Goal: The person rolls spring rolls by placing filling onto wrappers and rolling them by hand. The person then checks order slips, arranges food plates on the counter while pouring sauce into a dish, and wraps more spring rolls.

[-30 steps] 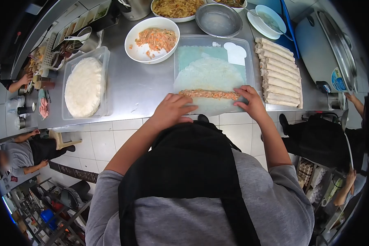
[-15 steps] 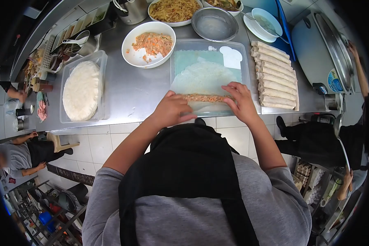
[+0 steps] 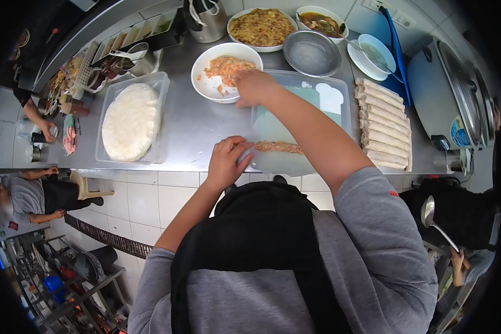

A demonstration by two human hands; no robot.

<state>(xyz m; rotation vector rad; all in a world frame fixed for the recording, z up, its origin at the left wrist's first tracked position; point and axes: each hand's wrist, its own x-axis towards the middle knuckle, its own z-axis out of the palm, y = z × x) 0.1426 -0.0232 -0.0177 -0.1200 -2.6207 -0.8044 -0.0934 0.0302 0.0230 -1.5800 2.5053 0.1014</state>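
My left hand (image 3: pixel 228 160) lies at the left end of a thin strip of orange-flecked filling (image 3: pixel 281 147), thumb and fingers apart. This strip rests across a pale round wrapper (image 3: pixel 278 161), partly covered by my right forearm, on a clear plastic lid (image 3: pixel 345 106). My right hand (image 3: pixel 256 87) reaches over the rim of a white bowl (image 3: pixel 202 78), its fingers bent into the loose filling (image 3: pixel 220 68). Its fingertips are partly hidden; they look closed on some filling. Several rolled wrappers (image 3: pixel 383 125) lie stacked at the right.
A plastic container (image 3: pixel 162 106) holds a stack of round wrappers (image 3: pixel 129 122) at the left. Behind are a metal bowl (image 3: pixel 312 53), a noodle dish (image 3: pixel 261 28) and a white soup bowl (image 3: pixel 376 50). A large pot (image 3: pixel 434 83) stands right. Other people work on both sides; one holds a ladle (image 3: pixel 442 225).
My right hand has left the right end of the filling strip and moved up and left into the white bowl. My left hand stays near the strip's left end. The view has shifted slightly.
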